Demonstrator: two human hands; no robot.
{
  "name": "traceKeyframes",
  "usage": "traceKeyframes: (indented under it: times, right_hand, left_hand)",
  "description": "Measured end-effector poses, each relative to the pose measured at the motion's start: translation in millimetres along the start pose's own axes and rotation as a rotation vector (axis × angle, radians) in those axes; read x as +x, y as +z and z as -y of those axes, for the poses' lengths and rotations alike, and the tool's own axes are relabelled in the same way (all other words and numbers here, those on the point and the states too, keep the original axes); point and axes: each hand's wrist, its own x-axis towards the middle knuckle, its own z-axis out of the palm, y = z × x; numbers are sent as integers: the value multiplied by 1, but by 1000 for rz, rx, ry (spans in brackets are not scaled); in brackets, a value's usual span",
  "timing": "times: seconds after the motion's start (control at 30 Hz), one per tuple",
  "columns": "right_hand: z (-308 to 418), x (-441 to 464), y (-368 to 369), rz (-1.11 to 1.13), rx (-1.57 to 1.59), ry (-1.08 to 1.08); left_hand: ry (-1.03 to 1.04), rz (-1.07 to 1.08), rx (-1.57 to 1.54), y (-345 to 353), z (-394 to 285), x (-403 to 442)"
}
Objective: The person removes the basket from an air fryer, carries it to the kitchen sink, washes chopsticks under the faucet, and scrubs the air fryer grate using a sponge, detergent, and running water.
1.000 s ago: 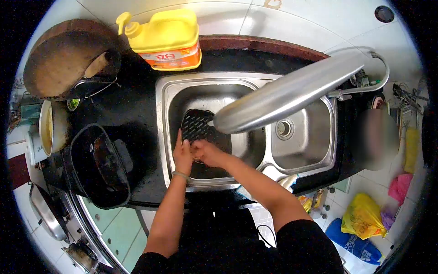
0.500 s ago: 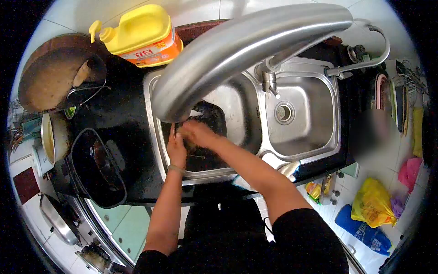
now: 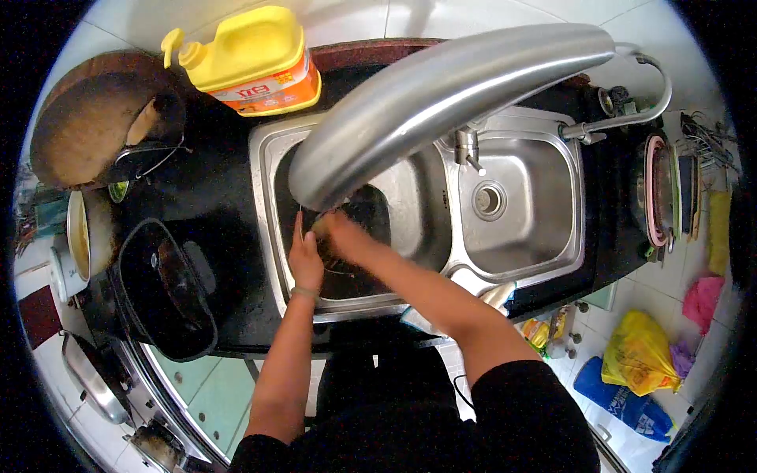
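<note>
Both hands are down in the left basin of the steel sink [image 3: 426,213], under the big curved faucet [image 3: 449,102]. A black, round-cornered tub-like thing [image 3: 371,205] lies in that basin beneath them. My left hand [image 3: 306,260] is upright at the basin's left side, its fingers close together along something thin that I cannot make out. Pressed close beside it, my right hand [image 3: 337,235] is curled and blurred by motion. Between the hands shows a small yellowish patch; its kind is unclear. The faucet's end hides part of the work.
A yellow detergent jug [image 3: 252,63] stands behind the sink. Left on the counter are a black bin [image 3: 162,292] and a round wooden board [image 3: 87,118]. A cloth [image 3: 465,292] hangs over the sink's front rim. Bags [image 3: 643,351] lie on the floor at right.
The view has shifted slightly, so the faucet sits lower and further right. My right hand has moved a little against the left; both stay in the left basin.
</note>
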Motion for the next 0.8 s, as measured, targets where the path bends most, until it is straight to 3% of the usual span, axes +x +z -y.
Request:
traceKeyframes:
  times: [0.03, 0.07, 0.1, 0.17, 0.23, 0.27, 0.33, 0.4, 0.47, 0.5, 0.57, 0.67, 0.7, 0.73, 0.8]
  right_hand:
    - [-6, 13, -11, -25, -43, 55]
    - [-45, 32, 13, -331, 38, 116]
    - [-79, 49, 21, -388, -72, 135]
    - [-90, 47, 3, -193, -358, 140]
    - [-84, 28, -5, -108, -481, 124]
    - [-87, 19, -3, -168, -556, 136]
    - [-78, 3, -11, -229, -636, 149]
    - [-39, -19, -32, 306, -725, 32]
    - [-38, -32, 5, 403, -501, 75]
    - [-39, -32, 11, 408, -503, 73]
    - [-11, -36, -4, 500, -154, 266]
    - [-11, -41, -9, 377, 88, 229]
    - [-8, -41, -14, 539, 18, 463]
    - [-23, -47, -9, 537, 20, 467]
    - [-68, -62, 10, 229, -660, 98]
  left_hand:
    - [0, -3, -15, 1, 1, 0]
    - [-3, -7, -31, 1, 3, 0]
    - [-5, -8, -31, 3, 9, 1]
    - [306, -153, 46, 8, 20, 4]
    - [204, -122, 80, 6, 16, -2]
    - [121, -92, 119, 3, 9, -3]
    - [174, -120, 94, 3, 4, -4]
    - [224, -151, 70, 3, -1, -5]
    - [173, -114, 146, 2, -6, -5]
    - [263, -126, 185, 5, 0, -5]
    - [293, -116, 146, 5, 0, -3]
    - [326, -100, 91, 12, 0, -2]
    - [281, -64, 108, 12, 1, -4]
    - [241, -30, 124, 14, 0, -4]
    - [321, -26, 62, 16, -5, -5]
